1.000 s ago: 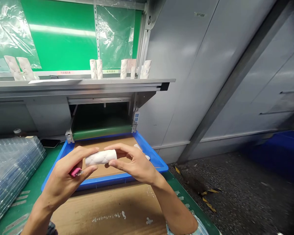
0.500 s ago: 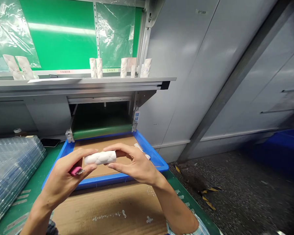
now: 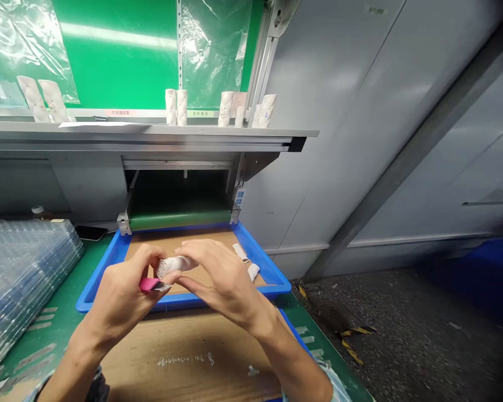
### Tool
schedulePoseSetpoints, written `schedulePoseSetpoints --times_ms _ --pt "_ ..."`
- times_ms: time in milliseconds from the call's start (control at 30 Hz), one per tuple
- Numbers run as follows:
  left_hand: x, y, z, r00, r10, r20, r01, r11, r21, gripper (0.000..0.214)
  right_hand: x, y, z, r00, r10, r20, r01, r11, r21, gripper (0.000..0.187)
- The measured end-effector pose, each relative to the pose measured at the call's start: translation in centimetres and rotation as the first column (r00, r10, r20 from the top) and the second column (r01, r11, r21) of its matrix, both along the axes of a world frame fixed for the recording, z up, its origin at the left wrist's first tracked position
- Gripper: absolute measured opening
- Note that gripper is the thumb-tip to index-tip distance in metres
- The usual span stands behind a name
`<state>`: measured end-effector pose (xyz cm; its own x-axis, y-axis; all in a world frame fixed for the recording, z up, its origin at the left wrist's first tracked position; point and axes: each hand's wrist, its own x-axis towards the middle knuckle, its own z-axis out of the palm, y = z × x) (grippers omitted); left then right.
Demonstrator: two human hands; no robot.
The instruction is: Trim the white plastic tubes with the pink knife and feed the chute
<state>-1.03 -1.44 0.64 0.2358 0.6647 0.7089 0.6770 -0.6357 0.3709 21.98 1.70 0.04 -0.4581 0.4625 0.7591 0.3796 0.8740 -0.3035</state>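
Observation:
Between my two hands, above the near side of a blue tray (image 3: 180, 301), is a short white tube with a dimpled surface (image 3: 176, 265), tilted so one end faces me. My left hand (image 3: 128, 285) is closed on its left end and also keeps a small pink-handled tool (image 3: 150, 284) tucked in the palm; the tool's kind is unclear. My right hand (image 3: 222, 279) grips the tube's other end with thumb below and fingers above, covering part of it. Two more white pieces (image 3: 254, 272) lie at the tray's right side on its cardboard lining (image 3: 209, 287).
Stacked clear plastic trays (image 3: 29, 268) stand at the left, with a phone (image 3: 91, 232) behind them. A green conveyor belt (image 3: 180, 219) ends over the tray's far side. Several white tubes (image 3: 225, 109) stand on the shelf (image 3: 151, 134). Cardboard (image 3: 184, 357) covers the near table.
The white tube has turned from lying sideways to pointing an end toward me. My hands have drawn closer together, and the pink tool shows more. The view has shifted slightly.

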Motion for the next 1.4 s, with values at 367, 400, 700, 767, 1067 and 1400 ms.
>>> schedulePoseSetpoints --times_ms 367,400,700,767,1067,1400 --pt "-1.0 -1.2 1.3 0.99 0.031 -0.139 -0.03 1.0 0.009 0.023 -0.6 1.4 -0.8 0.99 0.109 -0.094 -0.115 0.991 -0.06 0.034" --pt "-1.0 -1.2 1.4 0.987 0.031 -0.157 -0.027 0.999 0.024 0.026 -0.5 1.3 -0.7 0.988 0.125 -0.095 -0.13 0.99 -0.049 0.036" --pt "0.7 -1.5 0.7 0.941 0.208 -0.269 -0.142 0.959 0.245 0.046 -0.1 1.0 -0.1 0.988 0.147 -0.035 -0.145 0.988 0.05 0.041" --pt "1.0 -1.7 0.6 0.924 0.263 -0.279 -0.182 0.941 0.286 0.049 0.0 1.0 -0.1 0.988 0.151 -0.032 -0.149 0.986 0.075 0.04" --pt "1.2 -1.7 0.7 0.882 0.332 -0.335 -0.215 0.915 0.34 0.055 -0.1 0.7 -0.3 0.995 0.101 -0.013 -0.099 0.986 0.133 0.034" --pt "1.3 -2.1 0.6 0.87 0.335 -0.361 -0.212 0.916 0.34 0.051 -0.3 0.4 -0.2 0.997 0.065 -0.039 -0.057 0.982 0.18 0.035"
